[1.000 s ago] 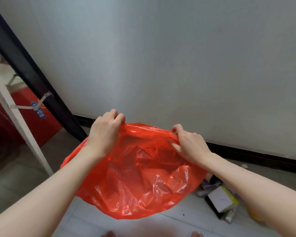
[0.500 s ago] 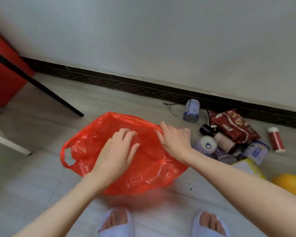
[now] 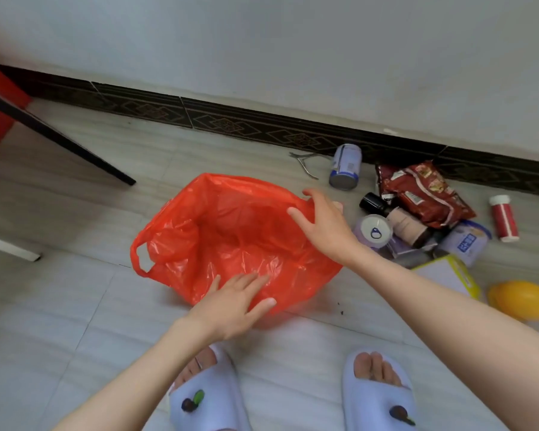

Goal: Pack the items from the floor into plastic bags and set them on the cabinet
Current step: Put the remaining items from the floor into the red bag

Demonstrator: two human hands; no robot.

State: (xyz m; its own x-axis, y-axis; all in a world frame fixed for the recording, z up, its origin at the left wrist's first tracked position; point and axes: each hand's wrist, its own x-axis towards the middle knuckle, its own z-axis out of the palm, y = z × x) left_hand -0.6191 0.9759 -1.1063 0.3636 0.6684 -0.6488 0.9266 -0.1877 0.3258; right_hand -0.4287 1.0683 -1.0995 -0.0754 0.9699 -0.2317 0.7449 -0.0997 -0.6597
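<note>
Red, thin and crinkled, the plastic carrier bag (image 3: 231,241) lies on the pale tiled floor (image 3: 75,306) with its mouth spread wide toward the wall, one loop handle (image 3: 140,256) sticking out on the left. The person's left hand (image 3: 234,303) is flat and open, fingers splayed, pressing on the near rim of the bag without gripping it. The right hand (image 3: 324,225) hovers at the bag's right edge, fingers loosely spread and curled; whether it pinches the plastic there I cannot tell. Just to the right of the bag sits the heap of things on the floor: a blue-and-white tin can (image 3: 345,167) on its side by the dark patterned skirting board (image 3: 262,126), a dark red snack packet (image 3: 417,194), a small black-capped bottle (image 3: 372,203), a white round lid with a blue mark (image 3: 376,233), a beige cylinder (image 3: 406,225), a pale blue-labelled tin (image 3: 467,242), a white box with a yellow edge (image 3: 445,275), and a red bottle with a white cap (image 3: 504,217) lying a little apart. A yellow rounded fruit (image 3: 521,300) rests near the box, and metal clippers (image 3: 308,161) lie near the skirting. Two feet in pale slippers (image 3: 206,399) stand close to the bag.
</note>
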